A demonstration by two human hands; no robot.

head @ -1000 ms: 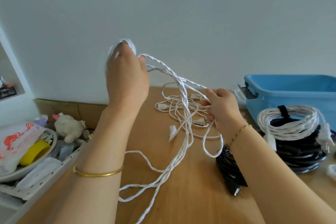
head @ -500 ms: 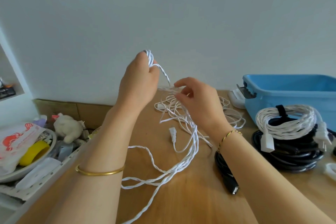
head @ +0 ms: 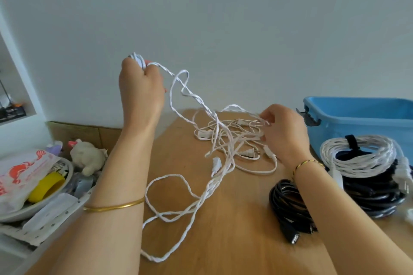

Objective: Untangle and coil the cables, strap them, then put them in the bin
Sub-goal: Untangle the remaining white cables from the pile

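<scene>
My left hand [head: 139, 87] is raised above the wooden table [head: 223, 241] and grips loops of a white twisted cable [head: 196, 198] that hangs down and trails over the tabletop. My right hand [head: 283, 134] is low over a tangle of thin white cords with plugs [head: 230, 138] and pinches strands at its right side. A blue bin [head: 362, 120] stands at the right. In front of it a coiled white twisted cable [head: 359, 154] with a black strap lies on coiled black cables [head: 375, 192].
A loose black cable bundle with a USB end [head: 288, 210] lies under my right forearm. Left of the table stands a tray of clutter with a bowl [head: 33, 185], a yellow tape roll and a small plush toy [head: 88, 156]. The wall is close behind.
My left hand moved left and stayed raised with the cable. My right hand left the spot beside it and dropped down right onto the tangle.
</scene>
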